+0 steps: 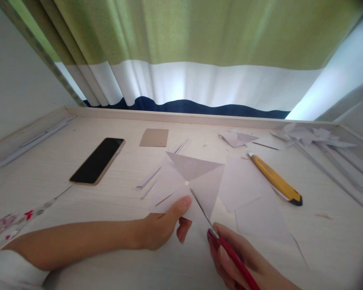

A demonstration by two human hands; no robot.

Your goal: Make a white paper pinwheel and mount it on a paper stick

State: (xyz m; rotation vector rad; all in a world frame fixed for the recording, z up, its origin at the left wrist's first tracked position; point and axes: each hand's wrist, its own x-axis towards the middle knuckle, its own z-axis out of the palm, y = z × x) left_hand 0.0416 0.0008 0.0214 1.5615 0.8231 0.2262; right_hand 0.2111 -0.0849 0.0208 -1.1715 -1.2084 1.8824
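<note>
My left hand (169, 219) pinches a square of white paper (205, 185) near its lower edge, thumb on top and fingers beneath. Crease lines run toward the paper's middle, where a small bright spot shows, and a slit lies left of my thumb. A slim red-handled tool (237, 257) with a long thin metal end is gripped in my right hand (230, 257). Its narrow tip reaches over the paper to just below the middle. I cannot make out its exact kind. Behind the paper, rolled paper strips (151, 175) lie on the white table (124, 209).
On the left lies a black-screened phone (98, 161). A brown card square (154, 137) is farther back. To the right are loose paper sheets (251, 181), a yellow utility knife (275, 177), a folded paper piece (237, 139), a thin dark stick (266, 146) and paper pinwheels (311, 135) on sticks.
</note>
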